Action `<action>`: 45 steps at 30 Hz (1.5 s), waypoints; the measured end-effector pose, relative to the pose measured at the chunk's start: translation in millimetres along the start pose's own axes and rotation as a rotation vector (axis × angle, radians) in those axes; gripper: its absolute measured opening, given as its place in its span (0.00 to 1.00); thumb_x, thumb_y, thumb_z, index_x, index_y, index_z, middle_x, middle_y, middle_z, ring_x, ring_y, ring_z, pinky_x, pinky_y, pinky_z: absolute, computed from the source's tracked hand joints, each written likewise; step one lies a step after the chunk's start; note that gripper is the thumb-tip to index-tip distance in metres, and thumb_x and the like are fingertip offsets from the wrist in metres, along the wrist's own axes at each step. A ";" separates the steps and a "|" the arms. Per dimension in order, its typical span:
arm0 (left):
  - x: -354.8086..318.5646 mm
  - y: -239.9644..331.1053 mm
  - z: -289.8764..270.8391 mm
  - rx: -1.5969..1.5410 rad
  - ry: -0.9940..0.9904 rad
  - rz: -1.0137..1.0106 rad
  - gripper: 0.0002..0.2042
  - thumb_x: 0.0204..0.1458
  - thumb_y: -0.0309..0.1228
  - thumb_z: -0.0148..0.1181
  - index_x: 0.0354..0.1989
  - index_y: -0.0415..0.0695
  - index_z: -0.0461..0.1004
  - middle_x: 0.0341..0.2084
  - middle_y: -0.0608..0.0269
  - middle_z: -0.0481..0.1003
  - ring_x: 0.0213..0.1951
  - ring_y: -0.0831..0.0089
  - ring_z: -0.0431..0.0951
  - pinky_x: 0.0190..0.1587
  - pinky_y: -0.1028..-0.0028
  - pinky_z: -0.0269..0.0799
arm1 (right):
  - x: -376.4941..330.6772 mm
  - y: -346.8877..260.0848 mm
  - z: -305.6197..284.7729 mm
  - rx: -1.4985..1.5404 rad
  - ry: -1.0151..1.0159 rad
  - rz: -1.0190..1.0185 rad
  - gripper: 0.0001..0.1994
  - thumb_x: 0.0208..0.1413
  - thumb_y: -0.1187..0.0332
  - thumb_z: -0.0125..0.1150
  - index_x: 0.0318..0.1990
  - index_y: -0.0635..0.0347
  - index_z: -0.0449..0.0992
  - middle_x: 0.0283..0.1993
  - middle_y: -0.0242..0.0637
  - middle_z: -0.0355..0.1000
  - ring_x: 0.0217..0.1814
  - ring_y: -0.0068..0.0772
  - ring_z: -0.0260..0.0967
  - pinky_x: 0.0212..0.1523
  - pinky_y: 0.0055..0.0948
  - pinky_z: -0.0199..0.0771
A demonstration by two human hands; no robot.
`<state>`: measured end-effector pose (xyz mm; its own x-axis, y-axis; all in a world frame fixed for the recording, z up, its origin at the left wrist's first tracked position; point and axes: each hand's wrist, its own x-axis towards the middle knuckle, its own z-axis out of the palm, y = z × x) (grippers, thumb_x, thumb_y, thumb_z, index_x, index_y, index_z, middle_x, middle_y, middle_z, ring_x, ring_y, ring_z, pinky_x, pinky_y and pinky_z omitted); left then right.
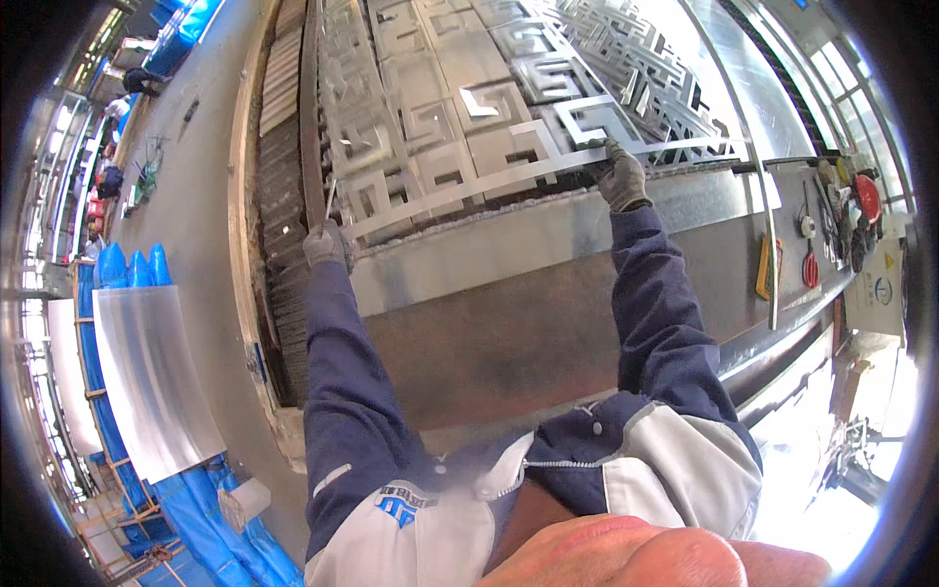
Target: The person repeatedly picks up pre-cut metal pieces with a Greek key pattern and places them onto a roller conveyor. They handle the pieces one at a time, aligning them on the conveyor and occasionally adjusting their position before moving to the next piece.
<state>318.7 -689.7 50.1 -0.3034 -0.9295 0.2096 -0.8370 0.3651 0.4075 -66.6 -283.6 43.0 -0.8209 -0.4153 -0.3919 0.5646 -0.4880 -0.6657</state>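
I'm seeing grey floor (210,166) upper left beside a slatted bed (280,157); right hand (623,182) is pinching the lattice panel (469,192), left hand (330,245) curling at its corner, grip unclear.

Lies at twelve o'clock as a thin, silvery panel (489,183), pierced in angular, maze-like patterns, straight-edged on the near side, slanting up toward two o'clock.
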 end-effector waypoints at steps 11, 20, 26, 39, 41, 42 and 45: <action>88.1 39.9 -72.5 -1.190 0.212 0.130 0.15 0.64 0.39 0.57 0.34 0.39 0.79 0.26 0.59 0.79 0.23 0.71 0.77 0.23 0.69 0.73 | 11.0 -76.2 64.7 -0.866 -0.272 -1.168 0.13 0.65 0.66 0.56 0.53 0.61 0.76 0.46 0.37 0.78 0.45 0.32 0.77 0.47 0.33 0.80; 57.9 61.5 -57.1 -0.467 -0.016 0.027 0.16 0.60 0.39 0.60 0.34 0.36 0.81 0.29 0.51 0.81 0.34 0.62 0.82 0.38 0.65 0.78 | 11.2 -131.1 98.8 -1.087 -0.291 -1.202 0.11 0.64 0.69 0.57 0.49 0.64 0.76 0.44 0.43 0.76 0.45 0.41 0.76 0.51 0.35 0.77; 55.2 69.1 -125.9 -1.060 0.218 0.192 0.10 0.58 0.34 0.62 0.31 0.39 0.79 0.21 0.59 0.78 0.22 0.70 0.77 0.23 0.68 0.71 | -43.3 -148.3 113.2 -1.366 0.053 -1.466 0.13 0.63 0.68 0.60 0.51 0.66 0.76 0.44 0.51 0.80 0.48 0.47 0.80 0.50 0.37 0.79; -52.2 1.0 -9.9 -0.900 -0.284 -0.357 0.14 0.64 0.36 0.56 0.36 0.37 0.79 0.14 0.61 0.72 0.14 0.71 0.73 0.17 0.66 0.68 | -17.3 -36.3 -16.1 -0.058 -0.208 -0.207 0.11 0.65 0.66 0.58 0.46 0.65 0.78 0.41 0.39 0.80 0.42 0.37 0.80 0.45 0.32 0.81; -59.0 5.9 -4.7 -0.814 -0.355 -0.411 0.13 0.64 0.37 0.56 0.37 0.38 0.80 0.15 0.60 0.73 0.15 0.70 0.74 0.19 0.66 0.70 | -40.2 -32.5 -22.1 -0.407 -0.008 -0.118 0.14 0.62 0.62 0.61 0.45 0.67 0.77 0.35 0.41 0.79 0.34 0.38 0.79 0.37 0.33 0.80; -62.9 7.1 -1.6 -0.805 -0.240 -0.216 0.14 0.64 0.38 0.57 0.37 0.38 0.80 0.14 0.61 0.73 0.14 0.71 0.73 0.18 0.67 0.69 | -52.9 -28.3 -21.9 -0.747 0.118 -0.108 0.16 0.61 0.61 0.63 0.45 0.67 0.77 0.32 0.43 0.79 0.30 0.39 0.79 0.32 0.33 0.80; -72.1 7.6 6.2 -0.812 -0.202 -0.158 0.14 0.65 0.39 0.56 0.38 0.38 0.79 0.16 0.60 0.74 0.16 0.71 0.75 0.20 0.68 0.71 | -75.9 -23.4 5.1 -1.267 0.131 -0.197 0.19 0.60 0.59 0.64 0.43 0.71 0.77 0.23 0.43 0.76 0.21 0.34 0.75 0.24 0.31 0.76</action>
<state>331.4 -620.2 32.6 -0.3505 -0.9359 -0.0343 -0.3133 0.0827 0.9460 -17.1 -244.5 91.6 -0.9236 -0.3067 -0.2300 0.0186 0.5634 -0.8260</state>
